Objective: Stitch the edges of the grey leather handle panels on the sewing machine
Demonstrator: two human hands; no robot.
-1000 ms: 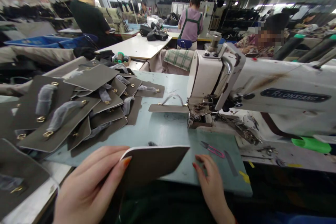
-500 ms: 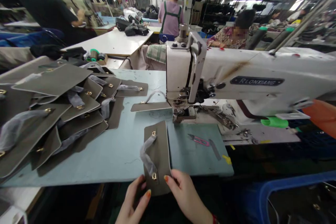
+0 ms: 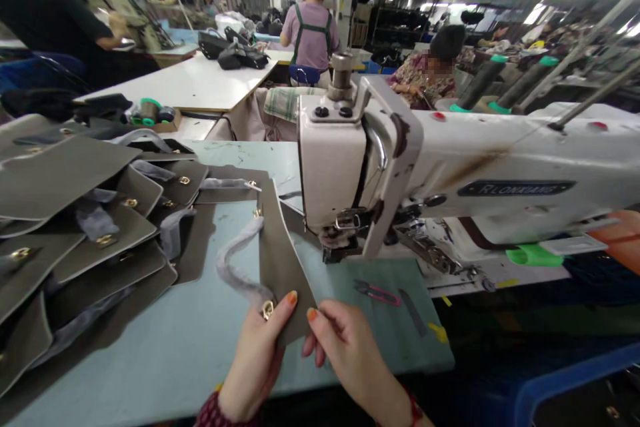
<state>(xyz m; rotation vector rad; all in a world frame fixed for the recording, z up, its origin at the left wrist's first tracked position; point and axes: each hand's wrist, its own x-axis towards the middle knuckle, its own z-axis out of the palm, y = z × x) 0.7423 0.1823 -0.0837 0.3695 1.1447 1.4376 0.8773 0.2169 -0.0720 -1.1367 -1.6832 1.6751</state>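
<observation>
A grey-brown bag panel (image 3: pixel 283 260) is tilted up off the table in front of the sewing machine (image 3: pixel 333 167). Its plastic-wrapped handle (image 3: pixel 233 267) hangs out to the left from gold-coloured fittings. My left hand (image 3: pixel 257 353) grips the near left edge, thumb on top beside the lower fitting. At the near right edge, my right hand (image 3: pixel 350 347) pinches the panel between thumb and fingers. Behind it another panel (image 3: pixel 295 210) lies partly hidden near the machine head.
Many similar panels with wrapped handles (image 3: pixel 115 213) are heaped on the left. Pink thread snips (image 3: pixel 377 292) and a dark strip (image 3: pixel 413 312) lie on the right. A blue bin (image 3: pixel 530 390) stands lower right. Co-workers sit beyond, one in a purple top (image 3: pixel 311 30).
Both hands have lifted the panel up and tilted it, moving slightly forward. My left hand now has its thumb on top of the panel. The camera view has shifted closer.
</observation>
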